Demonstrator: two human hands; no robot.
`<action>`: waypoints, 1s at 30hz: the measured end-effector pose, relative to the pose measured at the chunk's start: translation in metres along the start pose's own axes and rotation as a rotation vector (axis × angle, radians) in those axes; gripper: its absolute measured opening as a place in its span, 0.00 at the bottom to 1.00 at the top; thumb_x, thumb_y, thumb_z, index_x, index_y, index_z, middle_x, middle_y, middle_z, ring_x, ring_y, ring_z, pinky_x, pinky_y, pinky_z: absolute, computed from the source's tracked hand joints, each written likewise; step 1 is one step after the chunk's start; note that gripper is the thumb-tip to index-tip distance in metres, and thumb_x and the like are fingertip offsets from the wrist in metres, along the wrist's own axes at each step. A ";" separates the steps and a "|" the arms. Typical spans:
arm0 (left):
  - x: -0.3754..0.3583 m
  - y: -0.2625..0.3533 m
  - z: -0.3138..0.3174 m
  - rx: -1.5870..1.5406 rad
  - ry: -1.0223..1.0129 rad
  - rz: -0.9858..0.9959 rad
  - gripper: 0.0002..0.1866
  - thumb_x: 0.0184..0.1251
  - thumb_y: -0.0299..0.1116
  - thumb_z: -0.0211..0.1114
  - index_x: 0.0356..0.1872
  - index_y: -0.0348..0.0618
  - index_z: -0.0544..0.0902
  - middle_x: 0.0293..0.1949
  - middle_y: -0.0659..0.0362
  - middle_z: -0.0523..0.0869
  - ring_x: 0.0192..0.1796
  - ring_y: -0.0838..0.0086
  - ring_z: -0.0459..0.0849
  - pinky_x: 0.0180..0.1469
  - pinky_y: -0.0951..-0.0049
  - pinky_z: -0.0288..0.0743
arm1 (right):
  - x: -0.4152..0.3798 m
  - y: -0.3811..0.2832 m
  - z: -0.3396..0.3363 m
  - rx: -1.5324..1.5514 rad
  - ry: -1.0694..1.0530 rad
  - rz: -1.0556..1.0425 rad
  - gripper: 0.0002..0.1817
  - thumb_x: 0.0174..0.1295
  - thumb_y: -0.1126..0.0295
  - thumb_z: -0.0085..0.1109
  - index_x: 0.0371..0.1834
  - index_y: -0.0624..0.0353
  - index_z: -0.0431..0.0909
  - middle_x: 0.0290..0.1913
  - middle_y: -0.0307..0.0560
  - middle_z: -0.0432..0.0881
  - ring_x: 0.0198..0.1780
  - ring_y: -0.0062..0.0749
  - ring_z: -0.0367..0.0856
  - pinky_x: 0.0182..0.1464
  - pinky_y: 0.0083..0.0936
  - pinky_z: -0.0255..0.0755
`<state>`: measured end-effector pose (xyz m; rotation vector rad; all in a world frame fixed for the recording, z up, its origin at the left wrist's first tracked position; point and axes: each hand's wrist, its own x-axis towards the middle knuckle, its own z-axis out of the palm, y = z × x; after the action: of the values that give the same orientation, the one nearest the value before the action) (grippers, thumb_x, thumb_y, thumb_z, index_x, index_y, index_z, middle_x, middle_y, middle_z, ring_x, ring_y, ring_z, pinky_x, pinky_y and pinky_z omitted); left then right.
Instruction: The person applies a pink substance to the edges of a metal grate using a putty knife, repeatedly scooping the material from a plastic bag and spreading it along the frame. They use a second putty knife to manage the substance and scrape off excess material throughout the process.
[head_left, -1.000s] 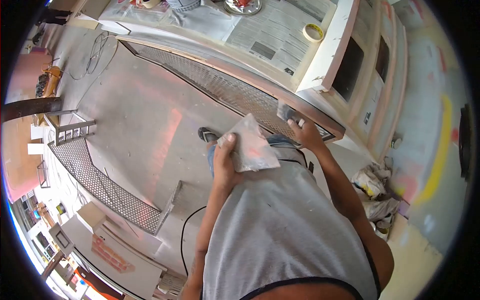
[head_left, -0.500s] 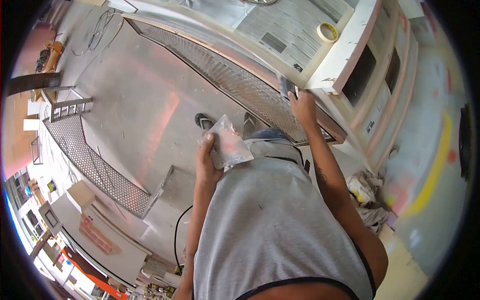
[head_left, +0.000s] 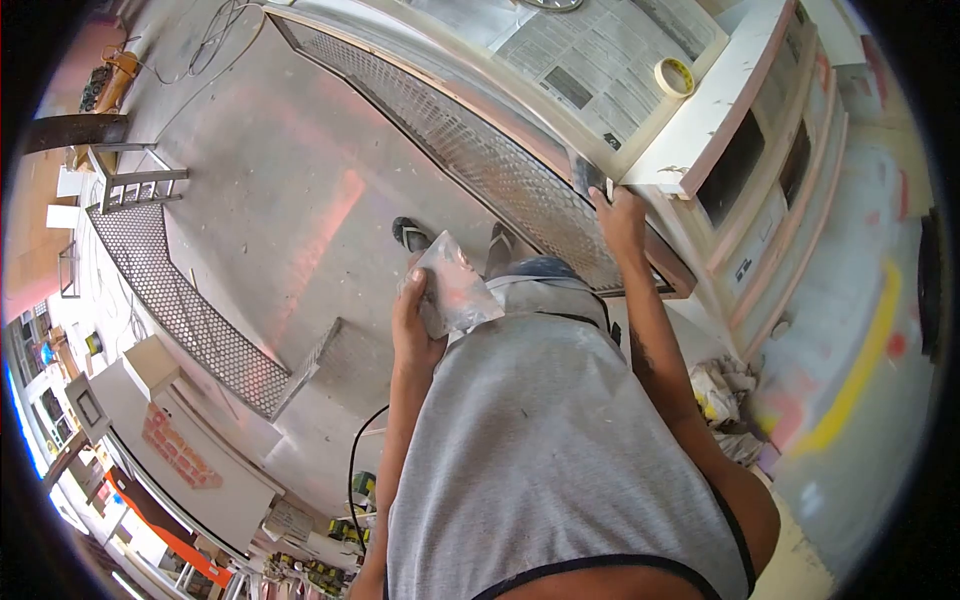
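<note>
My left hand (head_left: pixel 414 318) grips a square, thin mixing plate (head_left: pixel 462 288) smeared with pinkish and whitish filler, thumb on top. The plate is in front of my waist, above the floor. My right hand (head_left: pixel 622 215) is closed around a flat putty knife (head_left: pixel 585 176), with its blade up against the edge of a pale cabinet-like structure (head_left: pixel 601 150). Much of the knife is hidden by the fingers. Just below that edge runs a long dark-framed perforated metal panel (head_left: pixel 440 120).
Masking tape (head_left: pixel 674 78) lies on newspaper (head_left: pixel 575 75) covering the structure's top. A step stool (head_left: pixel 140 182) and another perforated panel (head_left: pixel 180 300) are on the left. Crumpled paper (head_left: pixel 720 390) sits at right. A black cable (head_left: pixel 352 470) hangs near my left arm.
The view has shifted slightly, moving the structure rightward in the picture. My right hand with the putty knife appears slightly farther right and lower. My left hand keeps its hold on the plate.
</note>
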<state>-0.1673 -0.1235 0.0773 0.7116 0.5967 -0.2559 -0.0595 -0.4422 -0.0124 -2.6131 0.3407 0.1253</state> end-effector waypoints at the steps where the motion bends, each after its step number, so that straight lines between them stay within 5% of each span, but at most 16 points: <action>1: 0.000 0.000 0.000 0.002 0.026 -0.003 0.24 0.74 0.48 0.56 0.56 0.35 0.78 0.50 0.53 0.85 0.49 0.68 0.84 0.55 0.67 0.78 | 0.000 0.002 0.000 0.002 0.000 0.001 0.21 0.63 0.58 0.66 0.35 0.71 0.83 0.32 0.68 0.84 0.36 0.65 0.83 0.40 0.46 0.74; 16: 0.001 0.000 0.000 0.013 -0.021 -0.012 0.25 0.74 0.47 0.57 0.61 0.37 0.73 0.51 0.53 0.83 0.52 0.68 0.83 0.57 0.68 0.77 | 0.003 -0.008 0.010 0.030 0.053 -0.006 0.24 0.62 0.52 0.67 0.33 0.69 0.83 0.31 0.68 0.83 0.35 0.66 0.82 0.37 0.47 0.74; 19: 0.003 -0.001 -0.002 -0.004 -0.017 -0.014 0.25 0.74 0.47 0.57 0.60 0.37 0.73 0.52 0.52 0.83 0.53 0.67 0.83 0.57 0.67 0.77 | 0.006 -0.023 0.011 -0.019 0.028 -0.007 0.21 0.64 0.56 0.63 0.39 0.68 0.85 0.35 0.69 0.84 0.38 0.64 0.84 0.43 0.49 0.76; 26: 0.002 0.000 -0.001 -0.049 0.077 -0.038 0.27 0.73 0.45 0.58 0.64 0.37 0.72 0.53 0.51 0.83 0.54 0.65 0.83 0.58 0.65 0.77 | 0.032 -0.036 0.048 0.016 0.122 -0.190 0.20 0.66 0.58 0.62 0.35 0.69 0.84 0.34 0.67 0.84 0.38 0.63 0.83 0.43 0.49 0.75; 28: 0.002 0.004 0.007 -0.027 0.075 -0.003 0.22 0.74 0.46 0.56 0.53 0.36 0.79 0.48 0.53 0.85 0.50 0.67 0.84 0.55 0.65 0.77 | 0.040 -0.042 0.054 0.046 0.169 -0.256 0.21 0.66 0.57 0.62 0.31 0.70 0.83 0.32 0.69 0.83 0.36 0.65 0.83 0.41 0.50 0.75; 30: -0.001 0.005 0.003 -0.032 0.083 -0.002 0.22 0.74 0.46 0.57 0.54 0.36 0.79 0.48 0.53 0.85 0.50 0.67 0.84 0.56 0.65 0.77 | 0.048 -0.050 0.059 0.024 0.146 -0.253 0.21 0.66 0.58 0.63 0.29 0.70 0.83 0.31 0.69 0.83 0.36 0.66 0.83 0.40 0.50 0.74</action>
<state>-0.1644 -0.1221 0.0825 0.6937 0.6797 -0.2193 -0.0018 -0.3816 -0.0474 -2.6212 0.0581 -0.1560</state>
